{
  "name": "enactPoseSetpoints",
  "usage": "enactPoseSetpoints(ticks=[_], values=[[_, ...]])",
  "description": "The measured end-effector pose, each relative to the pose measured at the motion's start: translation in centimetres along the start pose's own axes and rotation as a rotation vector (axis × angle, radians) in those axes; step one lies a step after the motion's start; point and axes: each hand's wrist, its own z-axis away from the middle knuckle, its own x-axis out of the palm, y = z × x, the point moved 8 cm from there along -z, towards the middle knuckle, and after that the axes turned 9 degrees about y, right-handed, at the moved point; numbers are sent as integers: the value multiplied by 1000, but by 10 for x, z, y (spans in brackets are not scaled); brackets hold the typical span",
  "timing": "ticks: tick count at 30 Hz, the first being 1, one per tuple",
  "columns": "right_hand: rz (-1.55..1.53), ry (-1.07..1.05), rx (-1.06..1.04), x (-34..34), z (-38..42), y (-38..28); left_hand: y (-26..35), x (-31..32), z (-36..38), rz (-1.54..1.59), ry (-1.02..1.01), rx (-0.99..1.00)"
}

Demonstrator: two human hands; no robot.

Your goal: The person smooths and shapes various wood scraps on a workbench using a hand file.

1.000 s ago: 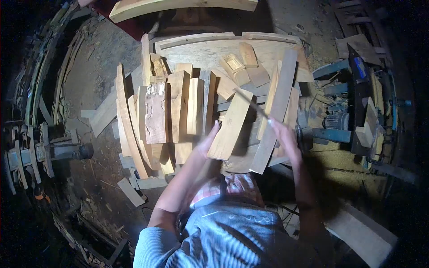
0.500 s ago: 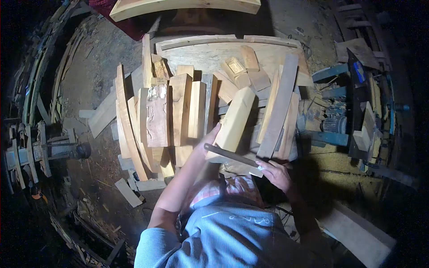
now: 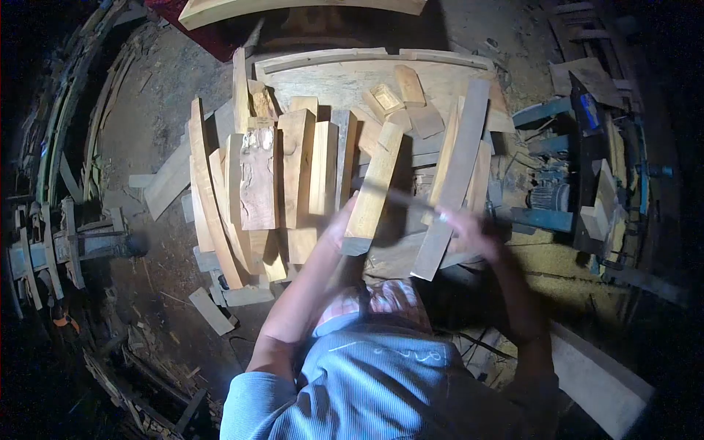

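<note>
My left hand (image 3: 342,223) holds a pale wooden block (image 3: 375,192) by its lower left side, with the block's near end tilted toward me. In my right hand (image 3: 468,229) is a thin dark bar (image 3: 405,198), blurred by motion, whose middle passes behind the block. Just right of the block, a long grey-brown board (image 3: 456,176) lies under my right hand. Several upright wooden pieces stand close by on the left, among them a rough-barked block (image 3: 258,183) and a smooth block (image 3: 296,165).
A plywood sheet (image 3: 330,81) lies behind the pieces, with a small hollowed wooden box (image 3: 385,97) on it. A curved beam (image 3: 293,9) spans the top. Machinery with a motor (image 3: 548,196) is at the right, and a thick plank (image 3: 598,381) lies lower right.
The block has turned more upright and its near end now shows. My right hand and the dark bar have moved up and forward, the bar passing from in front of the block to behind it.
</note>
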Motion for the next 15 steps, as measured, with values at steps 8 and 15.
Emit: enactPoseSetpoints(ticks=[8,15], values=[[782,96,-941,2,22,-81,-1,-8,-7,-26,-68,55],[88,479,-831,-54,-45,-75,-8,3,-9,30,-103,12]])
